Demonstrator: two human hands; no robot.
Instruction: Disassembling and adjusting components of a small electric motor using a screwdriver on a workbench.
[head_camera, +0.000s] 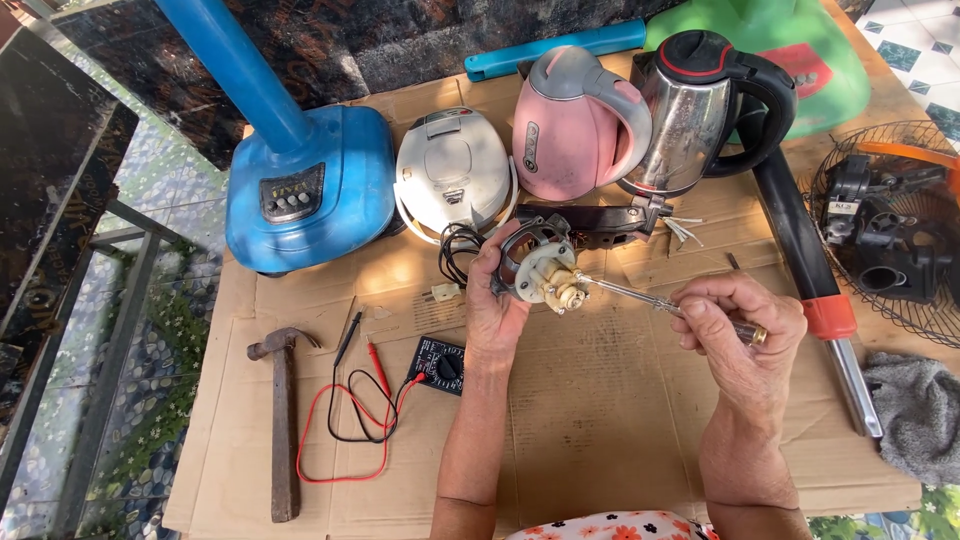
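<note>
My left hand (493, 300) grips a round kettle base part (545, 268), dark with a cream plastic connector at its middle, held up over the cardboard. My right hand (738, 335) holds a thin screwdriver (640, 296) by its handle, and the metal tip touches the connector. A black power cord (455, 250) trails from the part to a plug lying on the cardboard.
Behind stand a pink kettle (570, 125), a steel kettle (695, 110), a white rice cooker (452, 170) and a blue fan base (305, 185). A multimeter (440, 365) with red and black leads and a hammer (283, 420) lie left. A fan guard (885, 230) and grey rag (915, 415) lie right.
</note>
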